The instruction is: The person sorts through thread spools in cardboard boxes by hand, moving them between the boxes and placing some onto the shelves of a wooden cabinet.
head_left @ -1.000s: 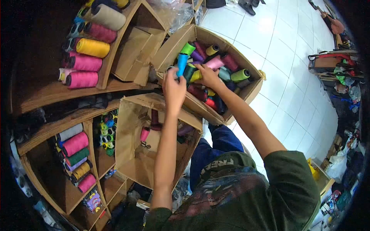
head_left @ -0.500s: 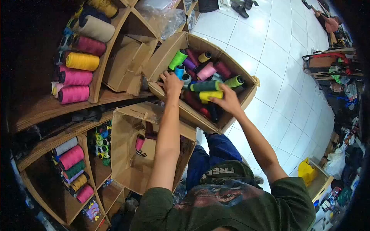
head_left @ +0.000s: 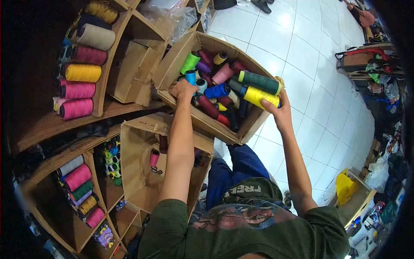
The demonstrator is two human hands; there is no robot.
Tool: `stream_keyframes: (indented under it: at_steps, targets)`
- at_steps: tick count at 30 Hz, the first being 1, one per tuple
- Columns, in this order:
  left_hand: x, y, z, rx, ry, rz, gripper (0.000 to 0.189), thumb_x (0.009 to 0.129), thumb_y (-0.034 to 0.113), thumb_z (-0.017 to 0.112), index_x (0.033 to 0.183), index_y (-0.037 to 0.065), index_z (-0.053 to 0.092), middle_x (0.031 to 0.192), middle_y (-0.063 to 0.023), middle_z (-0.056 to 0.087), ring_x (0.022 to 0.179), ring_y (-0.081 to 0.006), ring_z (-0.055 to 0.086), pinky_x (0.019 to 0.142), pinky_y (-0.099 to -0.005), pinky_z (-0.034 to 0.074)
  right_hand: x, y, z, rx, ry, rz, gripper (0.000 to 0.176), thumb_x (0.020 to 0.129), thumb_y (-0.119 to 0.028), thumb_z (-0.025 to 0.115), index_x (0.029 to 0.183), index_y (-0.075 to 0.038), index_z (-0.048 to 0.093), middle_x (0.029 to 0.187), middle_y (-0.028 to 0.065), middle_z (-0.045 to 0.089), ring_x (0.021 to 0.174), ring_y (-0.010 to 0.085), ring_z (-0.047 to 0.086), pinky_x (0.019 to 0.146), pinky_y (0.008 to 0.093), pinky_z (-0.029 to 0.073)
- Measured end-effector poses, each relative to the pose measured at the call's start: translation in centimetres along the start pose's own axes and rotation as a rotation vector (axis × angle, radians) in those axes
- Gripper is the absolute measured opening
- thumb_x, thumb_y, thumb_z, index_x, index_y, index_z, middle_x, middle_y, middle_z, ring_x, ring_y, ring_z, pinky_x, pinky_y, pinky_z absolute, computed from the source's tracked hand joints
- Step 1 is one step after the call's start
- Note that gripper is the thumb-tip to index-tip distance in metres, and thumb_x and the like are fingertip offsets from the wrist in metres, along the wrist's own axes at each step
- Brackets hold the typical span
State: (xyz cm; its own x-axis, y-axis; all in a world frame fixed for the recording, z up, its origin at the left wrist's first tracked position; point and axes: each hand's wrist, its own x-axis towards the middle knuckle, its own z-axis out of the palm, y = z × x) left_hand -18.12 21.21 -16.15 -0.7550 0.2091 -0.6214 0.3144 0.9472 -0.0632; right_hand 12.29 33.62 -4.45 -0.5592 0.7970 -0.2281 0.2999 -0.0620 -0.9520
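Note:
A cardboard box full of thread spools stands in front of me. My right hand grips a yellow spool at the box's right side, and a dark green spool lies right beside it, against my fingers. At the box's left edge is my left hand, its fingers bent over the rim by a light blue spool; whether it holds anything is hidden. Between the hands lie a blue spool, a pink spool and a bright green spool.
Below the left arm sits a second cardboard box with a pink spool inside. Wooden shelves with spool rows fill the left. White floor tiles lie beyond the box, and a crate with yellow cloth stands at lower right.
My right hand has moved right with the yellow spool, from the box's middle to its right side; the dark green spool has shifted along with it. My left hand stays near the left rim.

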Motion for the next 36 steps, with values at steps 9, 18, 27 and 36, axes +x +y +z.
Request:
stream_keyframes:
  at_steps: [9, 18, 27, 36]
  targets:
    - [-11.6, -6.8, -8.1, -0.663, 0.113, 0.428, 0.051, 0.066, 0.044, 0.075, 0.095, 0.003, 0.066, 0.090, -0.0149, 0.068, 0.083, -0.0331, 0.064, 0.077, -0.0409, 0.047, -3.5, -3.8, 3.3, 0.128, -0.611, -0.081, 0.056, 0.070, -0.023, 0.077, 0.117, -0.005, 0.054, 0.107, 0.0042, 0.057, 0.102, 0.0155, 0.053, 0.091, 0.0302, 0.040]
    - [-26.6, -24.3, 0.3, -0.762, 0.311, -0.320, 0.038, 0.067, 0.026, 0.077, 0.087, -0.003, 0.063, 0.083, -0.0120, 0.066, 0.077, -0.0234, 0.062, 0.069, -0.0379, 0.048, -13.7, -4.9, 20.2, -0.864, -1.188, -0.666, 0.048, 0.071, -0.029, 0.070, 0.114, -0.015, 0.056, 0.100, 0.0124, 0.058, 0.089, 0.0323, 0.061, 0.073, 0.0412, 0.051]
    - [-24.7, -29.8, 28.3, -0.551, -0.084, -0.028, 0.024, 0.075, 0.022, 0.063, 0.080, -0.001, 0.060, 0.074, -0.0146, 0.060, 0.069, -0.0271, 0.058, 0.065, -0.0415, 0.045, -18.2, 5.7, 27.8, -1.186, -1.409, -0.635, 0.033, 0.080, -0.022, 0.063, 0.111, -0.011, 0.063, 0.110, 0.0114, 0.063, 0.102, 0.0271, 0.060, 0.078, 0.0387, 0.050]
    - [-22.4, -26.1, 14.4, -1.136, 0.390, -0.184, 0.011, 0.082, 0.010, 0.054, 0.075, 0.002, 0.054, 0.066, -0.0060, 0.054, 0.059, -0.0180, 0.052, 0.058, -0.0329, 0.044, -2.4, -1.6, 18.0, -0.422, -0.093, -0.521, 0.048, 0.072, -0.013, 0.067, 0.116, -0.005, 0.050, 0.110, 0.0198, 0.051, 0.103, 0.0370, 0.050, 0.086, 0.0436, 0.045]
